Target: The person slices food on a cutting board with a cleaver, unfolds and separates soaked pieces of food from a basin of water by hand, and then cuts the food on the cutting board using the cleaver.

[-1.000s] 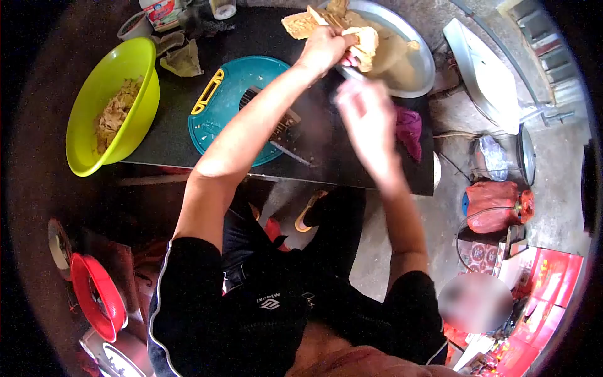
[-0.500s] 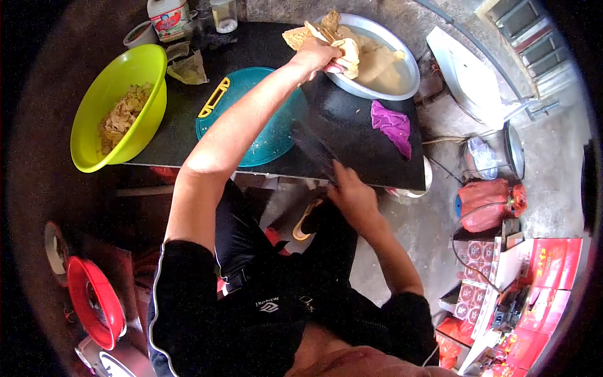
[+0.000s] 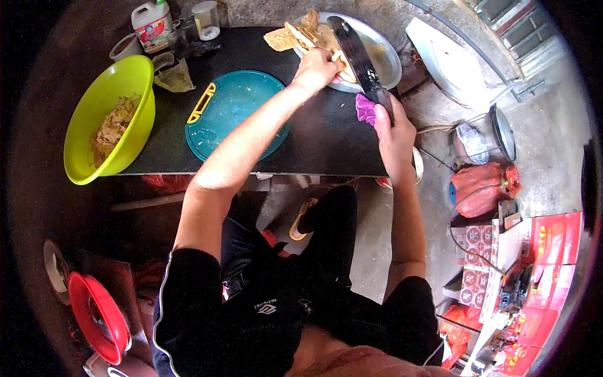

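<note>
My left hand [image 3: 317, 69] is closed on pale yellow folded sheets [image 3: 308, 36] at the near left rim of a metal basin [image 3: 392, 63]. The basin holds cloudy liquid. My right hand [image 3: 396, 135] grips the dark handle of a cleaver [image 3: 357, 53], its wide blade pointing up and away over the basin. A purple cloth [image 3: 365, 109] lies on the table beside the knife handle, partly hidden by my right hand. Left of my left forearm is a round teal cutting board [image 3: 242, 107] with a yellow handle and small crumbs on it.
A lime green basin [image 3: 144, 119] with torn pale pieces stands at the black table's [image 3: 314, 144] left end. Behind it are a white jug [image 3: 152, 26], a clear jar [image 3: 206, 20] and a plastic bag [image 3: 174, 76]. A white sink [image 3: 446, 63] is at the right.
My right hand has risen with the cleaver from the table's front edge to beside the metal basin. My left hand still holds the sheets, and the whole view has shifted slightly.
</note>
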`<state>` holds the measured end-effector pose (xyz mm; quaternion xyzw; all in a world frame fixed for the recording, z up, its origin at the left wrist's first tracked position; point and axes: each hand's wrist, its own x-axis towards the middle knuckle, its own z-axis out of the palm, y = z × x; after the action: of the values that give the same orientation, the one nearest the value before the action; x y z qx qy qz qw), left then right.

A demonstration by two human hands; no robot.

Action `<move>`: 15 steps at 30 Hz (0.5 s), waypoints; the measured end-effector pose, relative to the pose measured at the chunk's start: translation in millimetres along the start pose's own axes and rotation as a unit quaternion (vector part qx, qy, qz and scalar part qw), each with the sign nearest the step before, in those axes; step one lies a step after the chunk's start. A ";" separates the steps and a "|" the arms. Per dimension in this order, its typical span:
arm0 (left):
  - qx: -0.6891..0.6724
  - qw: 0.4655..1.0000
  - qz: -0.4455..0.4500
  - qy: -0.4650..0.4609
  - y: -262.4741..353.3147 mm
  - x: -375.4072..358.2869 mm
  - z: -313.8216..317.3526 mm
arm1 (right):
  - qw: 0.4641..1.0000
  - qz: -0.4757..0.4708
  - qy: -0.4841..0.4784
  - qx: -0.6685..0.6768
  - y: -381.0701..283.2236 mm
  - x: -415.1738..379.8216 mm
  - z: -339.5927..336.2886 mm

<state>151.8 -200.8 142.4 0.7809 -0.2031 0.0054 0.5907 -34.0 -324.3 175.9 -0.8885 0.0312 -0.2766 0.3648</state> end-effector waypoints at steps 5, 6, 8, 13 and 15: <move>-0.035 0.999 -0.029 -0.017 11.1 -10.5 -7.0 | 0.998 -0.063 0.010 -0.025 -1.2 7.0 12.5; -0.058 0.998 -0.033 -0.023 12.5 -12.4 -8.5 | 0.998 -0.062 0.011 -0.028 1.2 8.0 14.1; -0.067 0.997 -0.042 -0.025 15.7 -14.9 -11.1 | 0.999 -0.046 0.005 -0.018 5.9 8.7 17.8; -0.118 0.991 -0.059 0.004 1.3 -8.0 -5.1 | 0.999 0.012 -0.019 0.029 16.2 9.9 22.9; -0.127 0.990 -0.068 0.013 -5.2 -5.7 -0.5 | 1.000 -0.001 -0.025 0.005 12.6 8.7 21.5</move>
<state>148.4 -197.4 136.4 0.7117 -0.1410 -0.0503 0.6863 -13.7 -322.2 159.1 -0.8931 0.0195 -0.2554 0.3698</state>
